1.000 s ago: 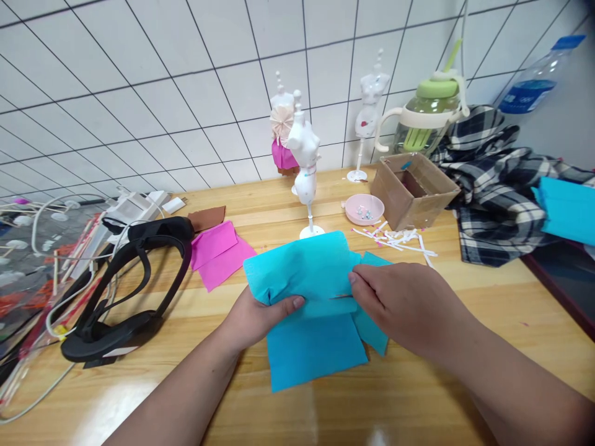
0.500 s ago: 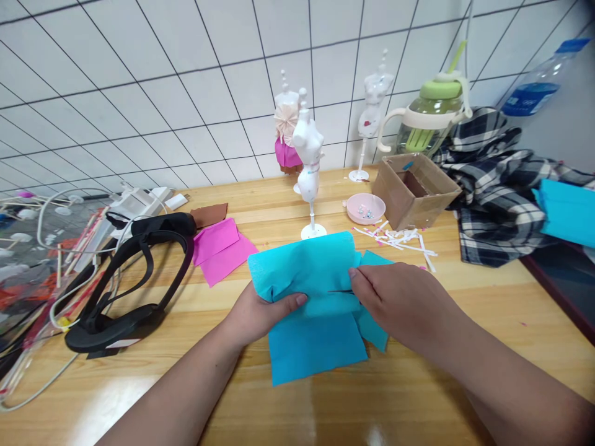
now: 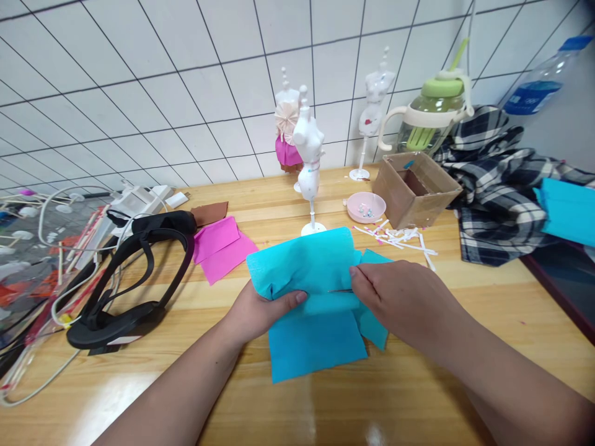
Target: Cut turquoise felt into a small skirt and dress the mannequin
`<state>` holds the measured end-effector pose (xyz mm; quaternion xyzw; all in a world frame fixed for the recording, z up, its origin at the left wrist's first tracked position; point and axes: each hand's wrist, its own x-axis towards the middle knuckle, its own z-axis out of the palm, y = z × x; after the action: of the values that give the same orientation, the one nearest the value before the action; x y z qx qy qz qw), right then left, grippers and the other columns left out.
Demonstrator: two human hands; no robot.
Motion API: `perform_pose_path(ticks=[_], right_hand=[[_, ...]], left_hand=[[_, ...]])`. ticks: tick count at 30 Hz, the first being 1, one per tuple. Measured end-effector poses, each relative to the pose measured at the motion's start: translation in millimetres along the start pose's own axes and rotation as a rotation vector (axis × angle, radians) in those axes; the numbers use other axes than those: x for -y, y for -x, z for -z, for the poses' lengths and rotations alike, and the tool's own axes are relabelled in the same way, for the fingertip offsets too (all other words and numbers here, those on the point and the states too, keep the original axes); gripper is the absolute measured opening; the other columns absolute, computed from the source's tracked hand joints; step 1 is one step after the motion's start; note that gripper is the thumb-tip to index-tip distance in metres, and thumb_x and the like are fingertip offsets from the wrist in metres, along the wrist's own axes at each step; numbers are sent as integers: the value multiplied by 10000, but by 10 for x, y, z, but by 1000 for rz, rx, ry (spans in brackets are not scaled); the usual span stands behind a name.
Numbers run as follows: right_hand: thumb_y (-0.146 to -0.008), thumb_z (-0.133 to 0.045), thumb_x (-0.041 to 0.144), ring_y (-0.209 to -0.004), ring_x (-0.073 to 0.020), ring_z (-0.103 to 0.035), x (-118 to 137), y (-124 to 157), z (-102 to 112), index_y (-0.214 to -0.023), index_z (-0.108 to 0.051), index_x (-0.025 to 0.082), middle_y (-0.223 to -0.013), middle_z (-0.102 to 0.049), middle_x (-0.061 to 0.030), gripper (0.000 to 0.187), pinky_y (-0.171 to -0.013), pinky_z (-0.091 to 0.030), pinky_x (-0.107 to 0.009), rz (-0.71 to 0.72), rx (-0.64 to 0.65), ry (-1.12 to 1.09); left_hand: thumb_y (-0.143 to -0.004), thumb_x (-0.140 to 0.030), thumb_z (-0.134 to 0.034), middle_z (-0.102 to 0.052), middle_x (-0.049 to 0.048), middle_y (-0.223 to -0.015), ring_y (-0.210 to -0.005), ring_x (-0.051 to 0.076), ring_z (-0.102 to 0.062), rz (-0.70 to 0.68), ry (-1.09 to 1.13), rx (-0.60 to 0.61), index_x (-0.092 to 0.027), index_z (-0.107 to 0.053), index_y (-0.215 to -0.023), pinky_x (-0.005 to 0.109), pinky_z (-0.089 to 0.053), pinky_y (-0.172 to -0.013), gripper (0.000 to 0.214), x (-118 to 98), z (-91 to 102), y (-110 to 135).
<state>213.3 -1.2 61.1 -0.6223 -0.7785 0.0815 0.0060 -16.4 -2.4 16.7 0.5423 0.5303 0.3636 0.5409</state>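
A folded sheet of turquoise crepe paper [image 3: 309,257] is held above the table, its upper edge bent over. My left hand [image 3: 260,313] grips its left side, with the thumb pressed on top and the other fingers hidden beneath. At the paper's right side, my right hand [image 3: 395,294] is closed. A thin dark blade-like tool [image 3: 340,291] sticks out leftward from this hand across the paper; its handle is hidden, so I cannot tell its exact kind. Below lie a flat blue-turquoise sheet [image 3: 316,350] and a smaller turquoise piece [image 3: 373,325].
Beyond the paper stands a white mini dress form [image 3: 308,139], with two more behind. A pink dish [image 3: 366,207] of small beads, white paper strips [image 3: 404,236] and a cardboard box [image 3: 413,198] are right. Pink sheets [image 3: 223,248] and a black headset [image 3: 139,279] lie left.
Both hands keep their hold on the turquoise paper in nearly the same place. The view has shifted very slightly; nothing else visibly differs.
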Motion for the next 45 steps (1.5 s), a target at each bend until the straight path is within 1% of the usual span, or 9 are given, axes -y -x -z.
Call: perform_pose_path(ticks=[6, 13, 17, 22, 26, 31, 34, 45], right_hand=[[-977, -301, 398, -551, -169, -556, 13, 9, 0, -645, -627, 228, -628, -683, -34, 495, -518, -158, -289, -2, -12, 13], [-982, -290, 403, -556, -186, -573, 9, 11, -5, -650, -633, 234, -629, -685, -39, 506, -513, -158, -294, 1, -21, 21], [-979, -313, 374, -562, -193, -585, 7, 26, -22, -671, -628, 234, -644, -689, -31, 462, -510, -150, -297, 15, -42, 42], [-968, -355, 356, -556, -188, -581, 3, 35, -57, -689, -622, 224, -643, -684, -32, 408, -515, -135, -305, 59, -72, 65], [-979, -341, 380, -560, -177, -570, 28, 33, -57, -677, -622, 225, -643, -686, -20, 441, -528, -129, -301, 40, -57, 40], [-993, -315, 388, -564, -163, -552, 62, 35, -49, -686, -631, 221, -658, -693, -22, 471, -532, -124, -304, 29, -42, 21], [-999, -301, 394, -556, -157, -544, 64, 39, -53, -693, -634, 220, -651, -685, -23, 485, -528, -129, -306, 31, -42, 8], [-1000, -289, 408, -563, -175, -566, 70, 24, -37, -695, -633, 229, -650, -679, -24, 494, -528, -142, -299, -2, -22, 21]], left_hand=[[-675, -439, -825, -679, 124, -1261, -1135, 356, -647, 1, -4, -12, -196, -637, -1214, 506, -544, -964, 620, 2, 1, 0], [-698, -432, -811, -679, 122, -1261, -1133, 345, -650, 0, -14, 30, -186, -633, -1226, 484, -553, -959, 609, 1, 1, -4], [-710, -424, -804, -659, 124, -1293, -1155, 345, -638, -13, -6, 16, -187, -614, -1251, 491, -546, -968, 620, -9, 2, -5], [-705, -425, -808, -661, 133, -1288, -1148, 355, -640, -12, -16, 26, -179, -616, -1242, 511, -546, -962, 621, -8, 6, -7], [-706, -425, -806, -672, 124, -1272, -1143, 353, -642, -23, -33, 12, -186, -632, -1222, 524, -534, -975, 594, -4, -6, 3], [-710, -417, -802, -681, 127, -1256, -1125, 353, -652, -26, -19, 48, -178, -642, -1200, 524, -539, -964, 568, -12, -19, 10], [-709, -419, -802, -671, 131, -1271, -1138, 354, -644, -32, -32, 41, -177, -633, -1217, 526, -534, -971, 588, -13, -20, 6], [-714, -439, -797, -661, 134, -1286, -1149, 352, -637, -45, -57, 25, -175, -619, -1233, 524, -519, -988, 609, -4, -23, 10]])
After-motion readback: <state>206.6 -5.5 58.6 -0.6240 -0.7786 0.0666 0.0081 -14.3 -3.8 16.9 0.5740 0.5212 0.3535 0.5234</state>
